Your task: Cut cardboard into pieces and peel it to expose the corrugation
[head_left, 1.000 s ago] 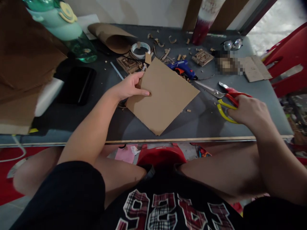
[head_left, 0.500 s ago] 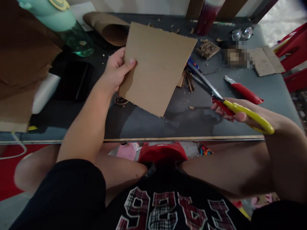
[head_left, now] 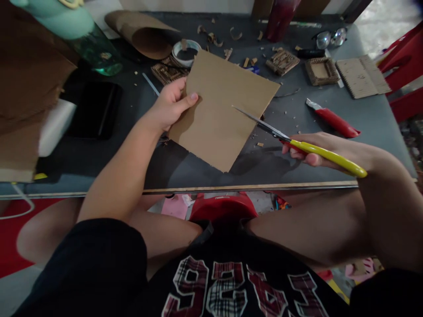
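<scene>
A flat brown piece of cardboard (head_left: 221, 119) is held above the desk by my left hand (head_left: 175, 103), thumb on top and fingers underneath at its left edge. My right hand (head_left: 310, 149) grips scissors (head_left: 325, 154) with yellow and red handles. One blade lies over the top of the cardboard near its right edge; the other blade is largely hidden beneath it. Right of the scissors, a red utility knife (head_left: 335, 122) rests on the desk with its blade showing.
Small corrugated cardboard frames (head_left: 322, 71) and scraps sit at the back of the grey desk (head_left: 205, 178). A roll of tape (head_left: 187, 52), brown paper roll (head_left: 142, 37), green bottle (head_left: 95, 53) and black phone-like object (head_left: 95, 110) stand left. Glasses (head_left: 330, 38) lie back right.
The scissors have moved left and now straddle the cardboard's right edge, their blades nearer together in view. The cardboard has shifted slightly right and down in view.
</scene>
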Available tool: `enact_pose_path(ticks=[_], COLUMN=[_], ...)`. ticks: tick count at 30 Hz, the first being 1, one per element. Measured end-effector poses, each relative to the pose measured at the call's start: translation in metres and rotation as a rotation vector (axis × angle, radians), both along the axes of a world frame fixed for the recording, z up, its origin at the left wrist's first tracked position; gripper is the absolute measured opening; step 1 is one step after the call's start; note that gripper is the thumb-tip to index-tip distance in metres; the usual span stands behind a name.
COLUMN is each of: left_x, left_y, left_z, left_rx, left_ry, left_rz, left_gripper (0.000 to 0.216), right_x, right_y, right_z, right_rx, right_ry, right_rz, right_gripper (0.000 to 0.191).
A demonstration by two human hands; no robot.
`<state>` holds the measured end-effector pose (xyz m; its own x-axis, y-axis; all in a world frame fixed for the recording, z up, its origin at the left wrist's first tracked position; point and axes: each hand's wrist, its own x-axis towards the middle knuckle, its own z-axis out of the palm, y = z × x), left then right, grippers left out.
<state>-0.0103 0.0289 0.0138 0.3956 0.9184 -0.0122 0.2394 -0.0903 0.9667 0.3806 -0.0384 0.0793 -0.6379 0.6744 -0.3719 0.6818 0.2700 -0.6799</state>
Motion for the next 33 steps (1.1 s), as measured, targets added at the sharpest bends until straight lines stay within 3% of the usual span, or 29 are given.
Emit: enact_pose_path(ticks=[9,17,24,28,33], left_x=[-0.006,-0.011,-0.013,-0.013,-0.015], left_y=[0.008,0.010,0.013,0.015,0.016], left_z=[-0.004,0.001,0.000,-0.003,-0.002], left_rx=[-0.003,0.030,0.013,0.013,0.039], left_ry=[-0.238,-0.242,-0.263,-0.232,-0.178], left_rz=[0.129,0.145,0.110,0.105,0.111], left_gripper=[0.056,0.055,0.058,0.063,0.067], right_x=[-0.016,-0.031,-0.034,-0.041,-0.049], right_y=[0.014,0.013,0.010,0.010,0.009], right_z=[0.004,0.022,0.012,0.006,-0.001], right_rx=[0.026,-0.044,-0.042,0.011,0.070], right_ry=[-0.123,-0.204,-0.272,-0.356,-0.272], right_rz=[-0.046,-0.118,-0.186,-0.242,-0.264], right_gripper=[0.106,0.105,0.091,0.097,0.099])
